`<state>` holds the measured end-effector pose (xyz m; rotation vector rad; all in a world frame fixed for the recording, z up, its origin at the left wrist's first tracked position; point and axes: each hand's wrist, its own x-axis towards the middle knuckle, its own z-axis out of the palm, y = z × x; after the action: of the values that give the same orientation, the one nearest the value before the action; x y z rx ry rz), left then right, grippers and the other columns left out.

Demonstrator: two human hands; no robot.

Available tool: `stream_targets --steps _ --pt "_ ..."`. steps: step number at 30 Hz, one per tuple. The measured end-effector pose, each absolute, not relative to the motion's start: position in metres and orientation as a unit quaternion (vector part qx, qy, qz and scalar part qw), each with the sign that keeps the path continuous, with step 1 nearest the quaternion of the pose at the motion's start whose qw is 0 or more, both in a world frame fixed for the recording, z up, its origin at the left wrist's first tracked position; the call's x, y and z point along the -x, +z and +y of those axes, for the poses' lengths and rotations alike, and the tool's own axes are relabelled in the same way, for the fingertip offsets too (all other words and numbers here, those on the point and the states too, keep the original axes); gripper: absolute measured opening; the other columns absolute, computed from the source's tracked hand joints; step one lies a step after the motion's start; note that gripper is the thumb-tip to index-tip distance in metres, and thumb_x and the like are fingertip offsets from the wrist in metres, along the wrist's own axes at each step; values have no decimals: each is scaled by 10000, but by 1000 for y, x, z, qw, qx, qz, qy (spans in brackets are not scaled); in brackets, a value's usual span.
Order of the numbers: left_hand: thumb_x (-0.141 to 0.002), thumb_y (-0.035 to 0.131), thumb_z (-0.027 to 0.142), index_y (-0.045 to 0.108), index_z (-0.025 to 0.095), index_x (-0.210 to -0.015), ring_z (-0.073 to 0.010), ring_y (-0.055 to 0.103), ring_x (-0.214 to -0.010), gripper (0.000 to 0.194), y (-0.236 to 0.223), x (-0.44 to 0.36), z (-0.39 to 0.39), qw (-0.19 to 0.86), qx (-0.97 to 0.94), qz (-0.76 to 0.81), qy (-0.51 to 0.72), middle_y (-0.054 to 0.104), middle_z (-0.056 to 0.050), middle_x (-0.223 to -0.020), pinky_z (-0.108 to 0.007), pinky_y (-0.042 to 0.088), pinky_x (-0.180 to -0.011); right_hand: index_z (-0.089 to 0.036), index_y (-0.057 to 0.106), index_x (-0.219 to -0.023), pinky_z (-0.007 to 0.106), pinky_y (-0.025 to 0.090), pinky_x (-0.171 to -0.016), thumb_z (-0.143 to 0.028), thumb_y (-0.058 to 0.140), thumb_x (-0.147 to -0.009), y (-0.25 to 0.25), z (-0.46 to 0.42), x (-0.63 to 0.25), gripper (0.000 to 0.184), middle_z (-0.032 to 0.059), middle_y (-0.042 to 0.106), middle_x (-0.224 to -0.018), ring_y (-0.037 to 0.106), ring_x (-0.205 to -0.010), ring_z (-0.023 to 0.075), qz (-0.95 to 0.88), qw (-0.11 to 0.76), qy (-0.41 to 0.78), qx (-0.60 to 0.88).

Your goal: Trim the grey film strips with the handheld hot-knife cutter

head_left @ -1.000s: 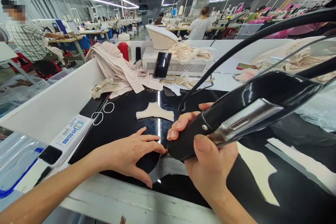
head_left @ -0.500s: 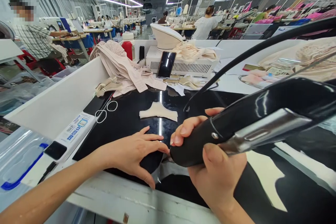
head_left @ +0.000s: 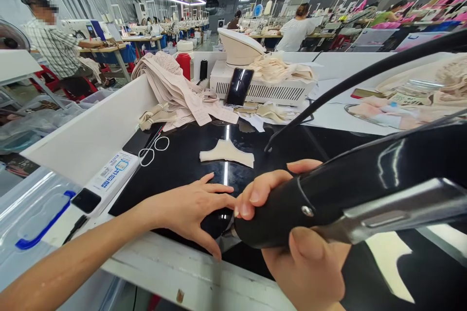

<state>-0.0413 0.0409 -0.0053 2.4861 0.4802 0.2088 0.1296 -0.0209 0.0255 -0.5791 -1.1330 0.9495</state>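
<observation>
My right hand (head_left: 292,248) is wrapped round a large glossy black handheld tool (head_left: 365,194) with a metal lever and a black cable (head_left: 365,75) running off to the upper right. The tool's nose points down at the near edge of the black work surface (head_left: 182,160). My left hand (head_left: 189,209) lies flat with fingers spread on a dark rounded piece (head_left: 215,223) right beside that nose. A small cream fabric piece (head_left: 226,154) lies a little farther back on the black surface.
Scissors (head_left: 155,148) and a white device with a blue label (head_left: 109,180) lie at the left. A pile of beige fabric (head_left: 168,87), a phone (head_left: 239,87) leaning on a white machine (head_left: 255,85), and more fabric sit behind. Other people work at distant tables.
The view has shifted nearer and slightly left, so the tool looms larger. Both hands stay in place, left hand flat on the dark piece, right hand gripping the tool.
</observation>
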Motion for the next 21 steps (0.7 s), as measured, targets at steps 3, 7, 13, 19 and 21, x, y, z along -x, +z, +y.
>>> stream_targets --steps 3,7,13,19,21 --pt "-818 793 447 463 234 -1465 -288 316 -1505 757 -6 42 41 289 -937 185 68 551 -140 -1474 -626 62 -1235 -318 523 -1131 363 543 -568 -378 709 -869 23 -23 -127 327 -28 602 -745 583 -585 177 -522 691 425 262" --pt "-829 785 451 420 251 -1493 -291 310 -1507 783 -7 41 42 294 -936 184 65 551 -116 -1478 -637 38 -1233 -321 514 -1144 357 549 -583 -321 678 -896 22 -22 -127 298 -36 599 -754 595 -603 172 -527 689 426 258" --pt "-828 790 448 551 257 -1320 -316 286 -1513 579 -1 44 43 279 -941 181 68 450 -79 -1565 -637 113 -1235 -286 570 -1103 343 546 -552 -404 769 -811 35 -13 -144 372 -37 638 -745 600 -576 167 -498 724 394 269" --pt "-945 674 264 703 256 -964 -302 341 -1485 36 3 54 58 148 -971 165 87 456 -30 -1562 -561 213 -1233 -266 607 -1013 296 515 -487 -402 870 -691 43 -2 -162 438 -44 676 -686 599 -522 160 -445 771 339 303" --pt "-977 601 176 707 253 -945 -295 359 -1472 135 0 57 62 85 -972 193 101 493 -28 -1531 -585 230 -1219 -265 606 -1015 294 513 -486 -402 874 -687 41 0 -164 445 -46 682 -685 601 -525 159 -446 774 326 309"
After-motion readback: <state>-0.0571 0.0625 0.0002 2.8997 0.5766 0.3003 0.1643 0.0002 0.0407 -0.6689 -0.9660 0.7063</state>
